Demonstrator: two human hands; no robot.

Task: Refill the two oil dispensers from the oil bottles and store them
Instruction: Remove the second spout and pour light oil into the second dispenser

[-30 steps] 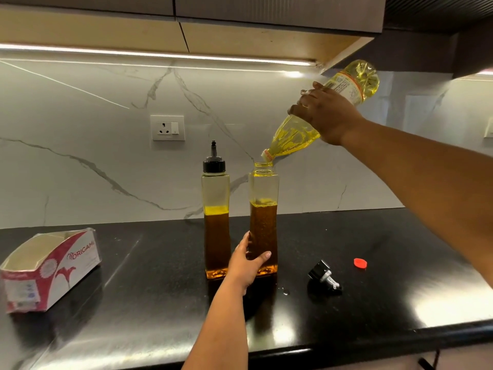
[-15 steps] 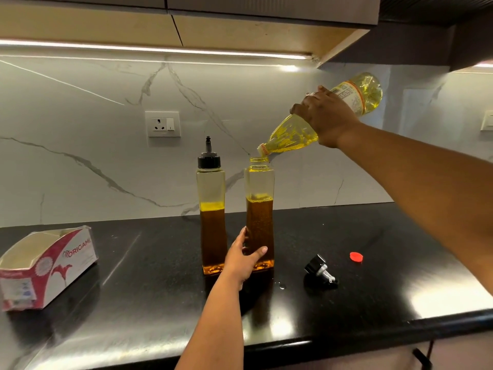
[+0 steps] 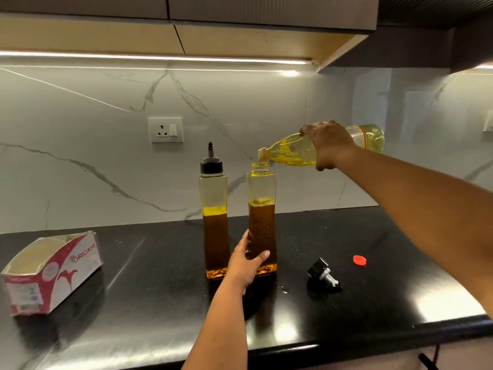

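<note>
Pouring goes on: right hand point(image 3: 329, 145) grips the bottle point(image 3: 293, 153) over the open dispenser point(image 3: 262, 214), its base wrapped by left hand point(image 3: 246, 263). It looks half full; capping and storing remain, capped dispenser point(image 3: 214, 214) beside the fingers.

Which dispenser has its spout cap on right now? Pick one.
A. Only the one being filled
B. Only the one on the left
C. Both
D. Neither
B: the left dispenser wears its black spout cap, while the open dispenser is uncapped and its black spout cap lies on the counter.
</note>
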